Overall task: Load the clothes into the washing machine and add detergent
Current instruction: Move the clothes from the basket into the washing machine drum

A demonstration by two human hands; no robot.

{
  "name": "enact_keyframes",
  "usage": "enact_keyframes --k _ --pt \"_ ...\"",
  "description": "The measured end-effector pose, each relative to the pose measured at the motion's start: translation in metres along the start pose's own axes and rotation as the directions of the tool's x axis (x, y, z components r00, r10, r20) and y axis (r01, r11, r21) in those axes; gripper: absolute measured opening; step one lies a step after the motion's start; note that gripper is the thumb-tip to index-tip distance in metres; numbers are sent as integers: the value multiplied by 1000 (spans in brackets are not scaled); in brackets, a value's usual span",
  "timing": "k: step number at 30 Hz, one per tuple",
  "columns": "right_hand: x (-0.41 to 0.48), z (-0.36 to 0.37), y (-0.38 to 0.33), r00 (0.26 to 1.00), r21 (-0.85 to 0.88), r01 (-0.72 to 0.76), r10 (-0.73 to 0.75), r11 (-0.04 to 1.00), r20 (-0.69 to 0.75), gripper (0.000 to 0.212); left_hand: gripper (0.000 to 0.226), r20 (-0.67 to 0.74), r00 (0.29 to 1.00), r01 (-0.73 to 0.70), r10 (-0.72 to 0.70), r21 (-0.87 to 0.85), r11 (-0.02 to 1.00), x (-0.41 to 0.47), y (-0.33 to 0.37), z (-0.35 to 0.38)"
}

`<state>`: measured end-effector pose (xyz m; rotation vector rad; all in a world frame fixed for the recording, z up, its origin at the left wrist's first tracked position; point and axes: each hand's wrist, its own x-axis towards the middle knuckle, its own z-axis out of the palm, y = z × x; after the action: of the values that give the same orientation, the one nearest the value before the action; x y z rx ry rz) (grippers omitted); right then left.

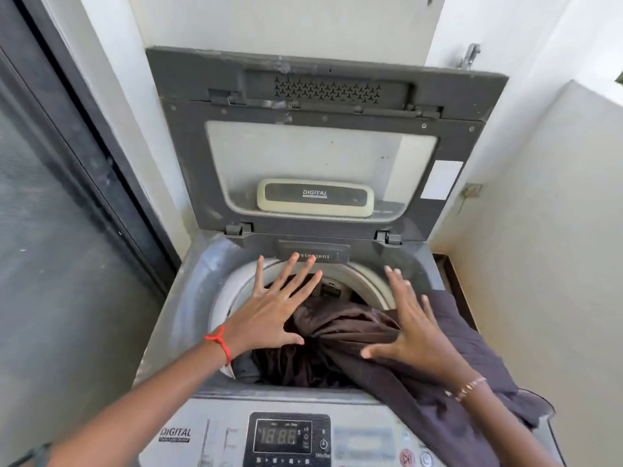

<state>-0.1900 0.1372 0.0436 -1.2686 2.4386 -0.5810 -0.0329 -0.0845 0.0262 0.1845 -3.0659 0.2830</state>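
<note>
A grey top-loading washing machine (pixel 188 298) stands in front of me with its lid (pixel 313 153) raised upright. Dark brown clothes (pixel 340 328) fill the drum. A dark purple-grey garment (pixel 472 352) hangs out over the machine's right rim and down its front. My left hand (pixel 273 315) hovers over the left of the drum opening, fingers spread, holding nothing. My right hand (pixel 414 335) is spread flat, resting on the purple-grey garment at the drum's right side. A closed drawer labelled detergent (pixel 323 256) sits at the back rim, just beyond my left fingertips.
The control panel (pixel 290 439) with a lit digital display is at the front edge. A dark-framed glass door (pixel 67 230) is close on the left. White walls (pixel 539 264) hem the machine in at the back and right, with a tap (pixel 470 55) above the lid.
</note>
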Motion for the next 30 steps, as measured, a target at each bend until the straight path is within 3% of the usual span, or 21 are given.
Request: enact_keyframes --k 4,9,13,18,22,26,30 --pt "-49 -16 55 993 -183 -100 111 978 50 137 128 33 988 -148 151 -75 986 25 49 -1" --pt "-78 -12 70 986 -128 -133 145 983 87 135 129 50 941 -326 335 -127 937 64 112 1" --pt "-80 -13 74 983 -91 -114 126 989 134 133 128 135 910 -374 392 -142 917 89 133 1" --pt "-72 -11 84 995 40 -75 72 996 66 113 131 203 899 -355 388 -181 917 102 145 11" --pt "-67 -4 90 997 97 -77 75 992 19 101 116 242 892 -323 381 -248 913 104 152 17" --pt "-60 3 92 994 -32 -42 39 999 -105 83 99 198 906 -313 374 -279 908 101 160 22" --pt "-56 -3 80 978 -106 -33 10 994 -207 85 98 108 918 -344 381 -259 902 102 161 20"
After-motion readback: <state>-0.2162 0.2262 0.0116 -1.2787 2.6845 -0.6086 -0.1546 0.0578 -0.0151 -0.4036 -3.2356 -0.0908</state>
